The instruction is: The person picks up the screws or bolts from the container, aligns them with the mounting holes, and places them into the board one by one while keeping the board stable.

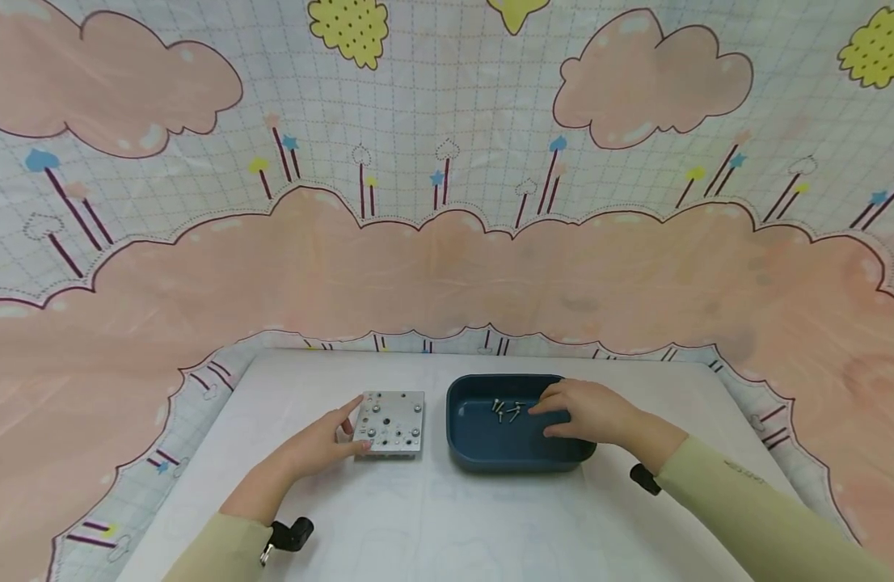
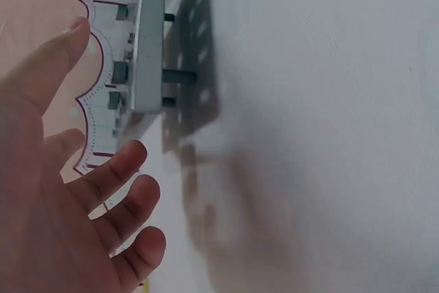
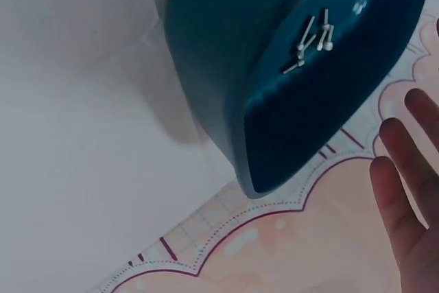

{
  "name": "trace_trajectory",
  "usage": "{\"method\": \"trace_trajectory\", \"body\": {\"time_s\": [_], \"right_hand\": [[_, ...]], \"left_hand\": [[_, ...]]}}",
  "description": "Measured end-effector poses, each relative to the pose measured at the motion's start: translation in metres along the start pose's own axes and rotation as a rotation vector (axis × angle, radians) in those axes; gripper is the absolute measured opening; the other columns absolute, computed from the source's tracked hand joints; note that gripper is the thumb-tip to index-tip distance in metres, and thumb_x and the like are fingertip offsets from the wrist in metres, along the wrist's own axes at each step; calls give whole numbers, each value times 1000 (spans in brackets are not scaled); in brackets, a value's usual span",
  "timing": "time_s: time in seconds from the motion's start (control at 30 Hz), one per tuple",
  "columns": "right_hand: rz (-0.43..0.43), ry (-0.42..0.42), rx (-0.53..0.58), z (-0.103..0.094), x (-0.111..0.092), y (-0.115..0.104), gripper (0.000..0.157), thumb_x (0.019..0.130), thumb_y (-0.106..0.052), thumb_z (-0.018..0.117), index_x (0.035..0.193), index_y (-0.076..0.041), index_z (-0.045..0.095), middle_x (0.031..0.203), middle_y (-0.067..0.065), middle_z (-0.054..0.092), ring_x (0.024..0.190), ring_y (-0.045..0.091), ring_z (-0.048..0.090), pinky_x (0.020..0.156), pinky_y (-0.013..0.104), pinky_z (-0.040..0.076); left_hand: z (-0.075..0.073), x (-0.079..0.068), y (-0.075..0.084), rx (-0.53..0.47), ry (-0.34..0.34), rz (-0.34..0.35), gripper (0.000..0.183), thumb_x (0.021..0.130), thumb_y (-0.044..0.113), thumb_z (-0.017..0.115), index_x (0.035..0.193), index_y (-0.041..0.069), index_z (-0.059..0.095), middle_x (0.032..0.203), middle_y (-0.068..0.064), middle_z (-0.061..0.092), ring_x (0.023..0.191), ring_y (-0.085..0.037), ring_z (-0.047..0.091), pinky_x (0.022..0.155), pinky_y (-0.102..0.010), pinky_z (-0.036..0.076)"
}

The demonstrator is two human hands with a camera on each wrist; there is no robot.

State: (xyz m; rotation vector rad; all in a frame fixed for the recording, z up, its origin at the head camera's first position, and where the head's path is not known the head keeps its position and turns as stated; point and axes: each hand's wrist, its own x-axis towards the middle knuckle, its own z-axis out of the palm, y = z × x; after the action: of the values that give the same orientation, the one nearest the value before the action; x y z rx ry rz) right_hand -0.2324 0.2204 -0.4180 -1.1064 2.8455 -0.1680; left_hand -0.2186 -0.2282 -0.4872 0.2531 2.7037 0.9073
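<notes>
Closest to my head camera lie the left sleeve [image 1: 217,554] and the right sleeve [image 1: 752,509], both pale green, with a black wrist camera [image 1: 292,534] by the left cuff. I have the left hand [image 1: 323,440] at the left edge of a drilled metal plate [image 1: 398,424], thumb and forefinger parted wide about its two left corners; from here I can't tell whether they press on it. The right hand [image 1: 588,411] is over the right end of a dark blue tray [image 1: 520,465], fingers loosely spread, and I see nothing between them. A few small screws [image 3: 307,31] lie on the tray floor, left of those fingertips.

I read the step as reaching for a screw while the plate is steadied. In my judgement the next move calls for bringing the right fingertips left and down, then narrowing them on one shank without scattering the others.

The plate is over the white table [image 1: 491,517], left of the tray and apart from it. It looks square and silvery, with holes and bolt heads across its upper face; dark rods [image 2: 180,76] project beneath, though I can't tell whether they reach the table.
</notes>
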Motion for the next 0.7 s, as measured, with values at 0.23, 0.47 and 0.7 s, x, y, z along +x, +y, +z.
{"method": "trace_trajectory", "body": {"time_s": [0.23,0.47,0.7], "right_hand": [[-64,-64,26,-2,30,8,30,87,-30,77,116,-19,76,110,-2,69,104,18,62,91,40,50],[-140,-114,-27,3,60,9,24,85,-23,80,108,-16,79,99,-2,70,92,13,64,84,34,52],[-119,-195,-33,14,84,6,15,85,-20,79,100,-17,80,92,-7,70,84,9,63,81,31,52]], "left_hand": [[-1,9,-19,-154,-54,-9,95,87,39,75,158,9,21,102,-8,53,84,-20,49,74,-35,42],[-1,21,-27,-171,-88,-26,96,86,41,76,158,11,21,106,-9,54,87,-20,51,76,-35,43],[0,29,-31,-157,-103,-40,98,84,44,77,159,16,21,108,-8,54,89,-20,51,79,-37,41]]}}
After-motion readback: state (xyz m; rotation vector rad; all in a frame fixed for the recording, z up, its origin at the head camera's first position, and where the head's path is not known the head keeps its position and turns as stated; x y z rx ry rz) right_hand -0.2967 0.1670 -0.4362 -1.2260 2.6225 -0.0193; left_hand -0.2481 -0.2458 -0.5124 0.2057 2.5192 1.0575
